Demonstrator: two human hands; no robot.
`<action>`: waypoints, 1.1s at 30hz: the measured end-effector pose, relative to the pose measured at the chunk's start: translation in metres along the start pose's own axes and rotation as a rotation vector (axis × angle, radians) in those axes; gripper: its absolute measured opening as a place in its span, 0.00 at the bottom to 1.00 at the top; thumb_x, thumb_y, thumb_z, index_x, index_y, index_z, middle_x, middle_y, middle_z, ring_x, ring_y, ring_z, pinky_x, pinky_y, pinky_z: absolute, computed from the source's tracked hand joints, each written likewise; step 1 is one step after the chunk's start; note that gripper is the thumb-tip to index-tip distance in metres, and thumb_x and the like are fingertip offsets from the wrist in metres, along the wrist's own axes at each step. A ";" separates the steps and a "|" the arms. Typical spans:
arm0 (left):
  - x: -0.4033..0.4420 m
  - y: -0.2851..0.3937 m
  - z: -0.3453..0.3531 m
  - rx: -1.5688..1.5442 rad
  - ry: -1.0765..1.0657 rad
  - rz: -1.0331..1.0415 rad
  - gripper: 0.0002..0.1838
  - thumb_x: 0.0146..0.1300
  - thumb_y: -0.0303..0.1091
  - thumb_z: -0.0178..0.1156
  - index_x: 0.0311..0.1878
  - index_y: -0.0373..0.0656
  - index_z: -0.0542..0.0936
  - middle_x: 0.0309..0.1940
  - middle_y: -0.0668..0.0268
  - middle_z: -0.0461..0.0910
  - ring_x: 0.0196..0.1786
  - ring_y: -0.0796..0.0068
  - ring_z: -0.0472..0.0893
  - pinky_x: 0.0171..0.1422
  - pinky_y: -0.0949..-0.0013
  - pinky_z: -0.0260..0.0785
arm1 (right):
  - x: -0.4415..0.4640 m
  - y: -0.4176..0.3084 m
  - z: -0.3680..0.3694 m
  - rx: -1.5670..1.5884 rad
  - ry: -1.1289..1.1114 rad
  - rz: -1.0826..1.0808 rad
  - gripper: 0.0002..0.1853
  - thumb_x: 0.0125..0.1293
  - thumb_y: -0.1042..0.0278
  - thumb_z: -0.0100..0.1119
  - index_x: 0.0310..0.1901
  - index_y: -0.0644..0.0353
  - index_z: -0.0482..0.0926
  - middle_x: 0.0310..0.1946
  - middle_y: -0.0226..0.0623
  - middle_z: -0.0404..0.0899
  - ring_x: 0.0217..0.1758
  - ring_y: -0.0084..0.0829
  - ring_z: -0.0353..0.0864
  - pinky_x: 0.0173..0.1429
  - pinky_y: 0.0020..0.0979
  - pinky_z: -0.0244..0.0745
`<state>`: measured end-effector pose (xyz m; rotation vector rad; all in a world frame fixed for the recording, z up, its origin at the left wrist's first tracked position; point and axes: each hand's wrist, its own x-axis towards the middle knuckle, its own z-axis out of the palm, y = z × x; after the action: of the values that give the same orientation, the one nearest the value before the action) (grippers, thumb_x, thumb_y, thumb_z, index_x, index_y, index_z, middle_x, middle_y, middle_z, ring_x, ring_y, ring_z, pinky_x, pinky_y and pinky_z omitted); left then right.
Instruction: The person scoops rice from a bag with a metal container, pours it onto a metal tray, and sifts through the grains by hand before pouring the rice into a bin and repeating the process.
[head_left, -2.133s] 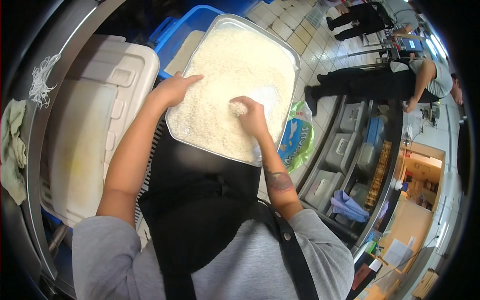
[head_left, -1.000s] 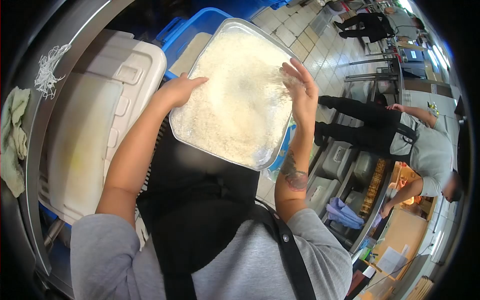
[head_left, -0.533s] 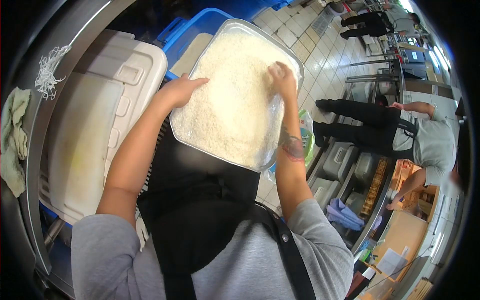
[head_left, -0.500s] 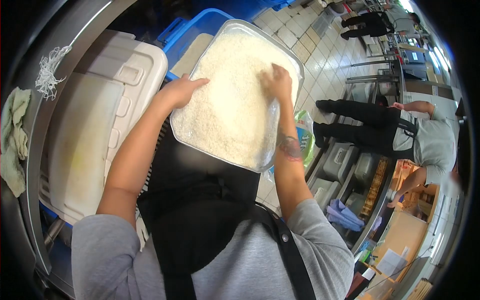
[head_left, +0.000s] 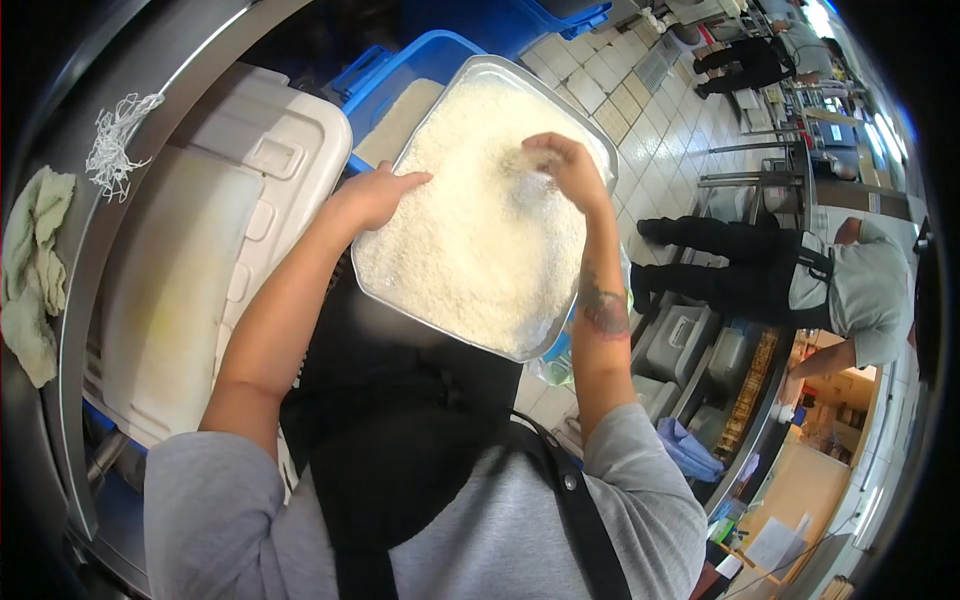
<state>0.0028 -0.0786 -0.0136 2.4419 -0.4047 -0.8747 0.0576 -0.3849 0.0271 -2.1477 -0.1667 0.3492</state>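
A square metal tray [head_left: 550, 325] is full of pale, flaky breadcrumbs [head_left: 455, 235]. My left hand [head_left: 372, 197] is closed on the tray's left edge, thumb over the rim; its other fingers are hidden beneath. Above the far right part of the crumbs is my right hand [head_left: 575, 172], its fingers curled loosely around some breadcrumbs. A blur of crumbs shows just under those fingertips. Some bare metal is visible along the tray's right side and near corner. The tray sits partly over a blue bin [head_left: 425, 60].
Left of the tray is a white lidded container [head_left: 300, 125] with a pale board [head_left: 180, 290] on it. A green cloth [head_left: 35, 270] hangs at far left. To the right, a person [head_left: 850, 280] stands at a counter on the tiled floor [head_left: 600, 90].
My right hand has lifted slightly off the crumbs, its fingers now pointing left. A darker, thinner patch shows beneath it. My left hand keeps its hold on the tray edge.
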 end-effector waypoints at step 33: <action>-0.001 0.000 0.003 0.039 0.062 0.025 0.39 0.60 0.12 0.40 0.70 0.66 0.67 0.66 0.43 0.64 0.62 0.48 0.74 0.66 0.57 0.68 | 0.033 -0.036 0.067 -0.345 0.419 -0.045 0.18 0.69 0.63 0.52 0.55 0.63 0.79 0.57 0.54 0.76 0.62 0.50 0.75 0.65 0.44 0.68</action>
<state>-0.0001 -0.0792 -0.0146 2.4875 -0.4324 -0.7850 0.0687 -0.3041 0.0150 -2.4991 -0.0354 -0.1730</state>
